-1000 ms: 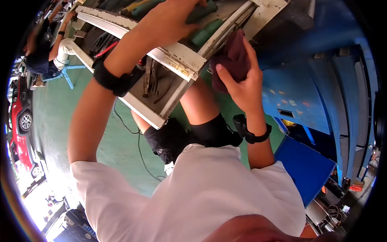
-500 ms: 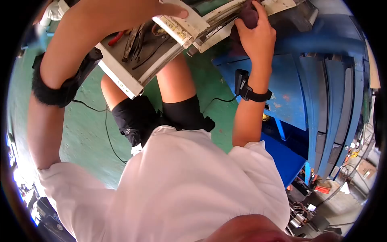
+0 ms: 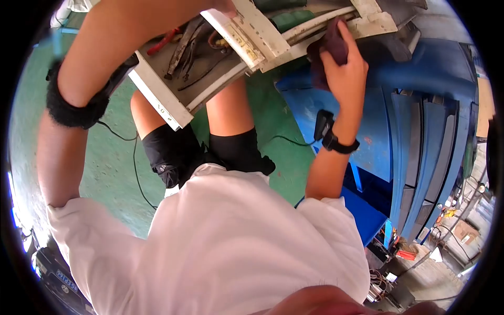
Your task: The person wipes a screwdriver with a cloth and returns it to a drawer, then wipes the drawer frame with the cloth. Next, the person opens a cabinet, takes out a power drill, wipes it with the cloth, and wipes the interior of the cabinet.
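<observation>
A dark maroon cloth (image 3: 335, 44) is bunched in my right hand (image 3: 346, 73), with the thumb and fingers closed round it. It is against or very near the outer side rail of a worn cream drawer unit (image 3: 273, 42). My left hand (image 3: 226, 7) is at the top edge of the view, by the front panel of an open drawer; most of its fingers are cut off. In the open drawer (image 3: 163, 100) below my left forearm lie red-handled pliers (image 3: 167, 41), several dark worn hand tools (image 3: 184, 50) and a thin dark rod (image 3: 205, 71).
A green object (image 3: 291, 20) sits in the upper compartment. To the right stands a blue metal cabinet (image 3: 362, 126) with a blue shelf (image 3: 362, 215) beneath. Thin cables (image 3: 135, 163) run from both wrist straps. Cluttered parts (image 3: 378, 286) lie on the floor at lower right.
My right hand has come lower and slightly right with the cloth, which now hangs more spread out. My left hand has slipped further out of view at the top.
</observation>
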`<state>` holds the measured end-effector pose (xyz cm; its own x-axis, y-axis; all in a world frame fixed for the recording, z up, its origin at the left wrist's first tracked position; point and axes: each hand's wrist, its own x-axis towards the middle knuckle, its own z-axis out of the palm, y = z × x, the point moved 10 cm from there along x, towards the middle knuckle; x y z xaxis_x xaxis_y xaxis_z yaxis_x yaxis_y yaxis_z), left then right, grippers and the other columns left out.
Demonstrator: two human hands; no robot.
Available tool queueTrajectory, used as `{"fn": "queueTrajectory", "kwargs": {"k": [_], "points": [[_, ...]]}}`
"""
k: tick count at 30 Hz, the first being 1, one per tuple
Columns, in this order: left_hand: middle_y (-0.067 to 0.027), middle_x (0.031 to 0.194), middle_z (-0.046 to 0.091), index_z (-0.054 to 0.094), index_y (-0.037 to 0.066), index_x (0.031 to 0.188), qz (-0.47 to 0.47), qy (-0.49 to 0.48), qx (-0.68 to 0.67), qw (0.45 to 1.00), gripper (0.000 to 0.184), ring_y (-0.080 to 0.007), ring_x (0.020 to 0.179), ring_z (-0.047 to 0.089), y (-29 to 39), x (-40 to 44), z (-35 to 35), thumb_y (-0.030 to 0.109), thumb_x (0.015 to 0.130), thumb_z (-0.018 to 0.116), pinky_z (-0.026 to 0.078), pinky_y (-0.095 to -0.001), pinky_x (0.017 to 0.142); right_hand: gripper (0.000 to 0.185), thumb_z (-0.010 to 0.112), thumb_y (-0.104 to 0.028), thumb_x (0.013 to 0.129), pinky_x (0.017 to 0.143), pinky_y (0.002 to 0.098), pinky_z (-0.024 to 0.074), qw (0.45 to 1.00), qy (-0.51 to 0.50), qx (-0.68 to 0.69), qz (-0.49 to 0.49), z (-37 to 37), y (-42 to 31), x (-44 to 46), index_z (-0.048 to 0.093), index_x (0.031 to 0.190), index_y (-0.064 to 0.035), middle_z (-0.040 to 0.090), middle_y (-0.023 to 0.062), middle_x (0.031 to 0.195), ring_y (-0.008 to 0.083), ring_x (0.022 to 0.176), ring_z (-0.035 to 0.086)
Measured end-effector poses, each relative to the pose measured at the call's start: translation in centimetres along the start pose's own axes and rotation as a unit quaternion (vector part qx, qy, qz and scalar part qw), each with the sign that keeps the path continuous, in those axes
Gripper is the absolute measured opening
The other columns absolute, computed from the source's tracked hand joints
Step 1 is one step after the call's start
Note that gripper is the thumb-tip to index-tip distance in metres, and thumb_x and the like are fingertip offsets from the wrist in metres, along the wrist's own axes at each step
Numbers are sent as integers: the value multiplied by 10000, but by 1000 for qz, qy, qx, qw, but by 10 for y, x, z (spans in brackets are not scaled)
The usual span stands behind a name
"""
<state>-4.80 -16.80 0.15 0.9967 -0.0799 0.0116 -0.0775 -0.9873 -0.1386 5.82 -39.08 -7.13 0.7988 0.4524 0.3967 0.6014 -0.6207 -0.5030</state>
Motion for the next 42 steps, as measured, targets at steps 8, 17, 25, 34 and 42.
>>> {"fn": "queueTrajectory", "kwargs": {"k": [8,17,25,34,42], "points": [[-161,884,663,704,17,841,8,53,-11,999,285,-361,893,662,6,-13,-6,301,862,721,538,-433,754,564,708,-228,794,844,458,552,1000,-12,-8,8,-2,-2,9,595,1345,-184,727,197,1031,414,973,691],[-187,959,639,670,-27,912,25,90,-60,994,294,-366,889,666,8,-22,14,265,933,654,543,-423,741,644,710,-164,796,902,439,541,997,44,56,-13,10,-10,-13,535,1413,-98,702,245,1117,419,1048,678],[-197,951,630,658,-49,920,33,124,-99,987,327,-380,853,664,10,-26,8,277,935,653,536,-445,732,516,713,-34,856,982,364,518,985,107,137,-14,-17,-2,-30,589,1356,-72,692,145,1251,267,1135,682],[-183,949,633,662,-47,933,-13,107,-117,987,352,-374,830,667,5,-26,5,304,936,647,539,-444,707,442,678,-64,881,933,347,494,932,260,252,-1,-47,11,-2,514,1284,11,607,161,1180,212,1021,610],[-176,944,635,670,-41,902,-3,113,-101,988,362,-364,833,669,6,-23,7,320,919,661,542,-434,699,533,718,-64,750,904,475,490,986,141,-52,-70,-21,-8,6,533,1248,-102,628,186,1162,392,1079,572]]}}
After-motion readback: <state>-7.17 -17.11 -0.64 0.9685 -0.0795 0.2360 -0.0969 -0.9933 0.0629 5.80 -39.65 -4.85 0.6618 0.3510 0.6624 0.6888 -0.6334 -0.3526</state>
